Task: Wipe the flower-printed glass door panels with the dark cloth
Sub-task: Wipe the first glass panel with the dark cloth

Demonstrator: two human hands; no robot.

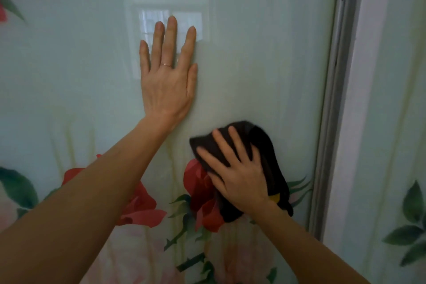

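Observation:
A pale green glass door panel (pixel 265 53) printed with red flowers and green leaves fills the view. My left hand (pixel 167 78) lies flat on the glass with straight fingers, near a window reflection. Lower right of it, my right hand (pixel 237 173) presses a dark cloth (pixel 265 143) against the panel with spread fingers, just above a red flower (pixel 198 191). The cloth hangs down below the palm, and a small yellow patch shows at its lower edge.
A grey door frame strip (pixel 332 104) runs top to bottom at the right. Beyond it is a second flower-printed panel (pixel 396 122) with green leaves low down. More red flowers (pixel 140 205) sit under my left forearm.

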